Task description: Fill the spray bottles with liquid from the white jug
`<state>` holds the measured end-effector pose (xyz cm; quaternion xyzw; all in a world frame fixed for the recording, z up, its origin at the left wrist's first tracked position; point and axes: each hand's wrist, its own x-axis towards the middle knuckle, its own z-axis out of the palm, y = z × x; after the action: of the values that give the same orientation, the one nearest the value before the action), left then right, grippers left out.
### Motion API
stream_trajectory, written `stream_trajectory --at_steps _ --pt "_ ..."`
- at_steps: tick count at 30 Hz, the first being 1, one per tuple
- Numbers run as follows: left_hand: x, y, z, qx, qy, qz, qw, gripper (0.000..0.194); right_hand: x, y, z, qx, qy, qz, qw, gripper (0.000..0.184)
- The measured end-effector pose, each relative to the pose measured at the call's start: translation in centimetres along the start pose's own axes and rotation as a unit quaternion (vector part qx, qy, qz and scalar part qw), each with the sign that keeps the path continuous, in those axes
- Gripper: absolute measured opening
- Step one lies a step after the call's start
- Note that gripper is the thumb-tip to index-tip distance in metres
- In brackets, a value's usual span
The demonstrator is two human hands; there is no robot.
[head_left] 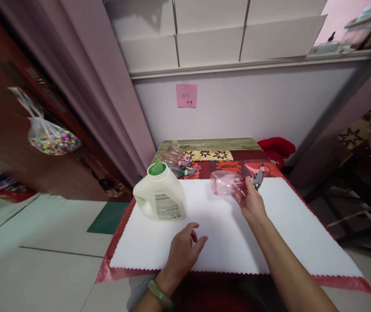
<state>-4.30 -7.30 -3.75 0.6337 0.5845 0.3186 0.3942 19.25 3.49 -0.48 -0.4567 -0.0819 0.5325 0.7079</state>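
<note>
My right hand (250,197) is closed round the neck end of a clear pink spray bottle (223,183), which lies sideways above the white mat. Its grey trigger head (258,177) points to the right. Nothing is in my left hand (185,247); its fingers are curled but apart over the near part of the mat. A large cream jug (164,195) with a green spout at its open neck stands upright at the left of the mat. Behind it several more spray bottles (174,157) lie on their sides, partly hidden by the jug.
The white mat (224,242) has scalloped edges and covers most of a small table with a red patterned cloth (205,170). A wall with a pink note (186,95) rises behind. On the left, a bag of coloured beads (53,138) hangs from a door.
</note>
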Motion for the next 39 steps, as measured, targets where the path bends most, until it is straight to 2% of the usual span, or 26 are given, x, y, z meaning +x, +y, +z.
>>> stream_trajectory --at_steps 2,6,11,17,24,30,35,39 --pt "0.1 -2.3 -0.2 0.136 0.048 0.085 0.986 0.021 1.4 0.2 1.0 0.021 0.057 0.000 0.998 0.030" --pt "0.3 -4.4 0.0 0.246 0.079 0.159 0.953 0.017 2.7 2.7 4.1 0.015 0.070 0.077 0.994 0.023" --pt "-0.1 -4.4 0.4 0.294 0.102 0.226 0.923 0.009 2.9 7.4 8.2 -0.001 0.056 0.154 0.986 0.024" --pt "-0.1 -4.7 0.2 0.295 0.103 0.226 0.923 0.010 3.0 10.4 10.9 -0.008 0.037 0.178 0.983 0.025" --pt "0.0 -4.9 0.0 0.295 0.094 0.228 0.923 0.010 2.8 12.9 12.6 -0.017 0.015 0.185 0.982 0.021" --pt "0.0 -4.9 -0.1 0.284 0.089 0.215 0.930 0.012 1.7 15.9 13.7 -0.047 -0.014 0.247 0.968 0.013" --pt "0.2 -5.3 -0.1 0.288 0.081 0.219 0.929 0.010 1.7 16.6 12.6 -0.096 -0.038 0.278 0.955 0.015" --pt "0.2 -5.4 -0.1 0.287 0.082 0.220 0.929 0.010 2.3 16.2 11.4 -0.118 -0.046 0.281 0.951 0.030"
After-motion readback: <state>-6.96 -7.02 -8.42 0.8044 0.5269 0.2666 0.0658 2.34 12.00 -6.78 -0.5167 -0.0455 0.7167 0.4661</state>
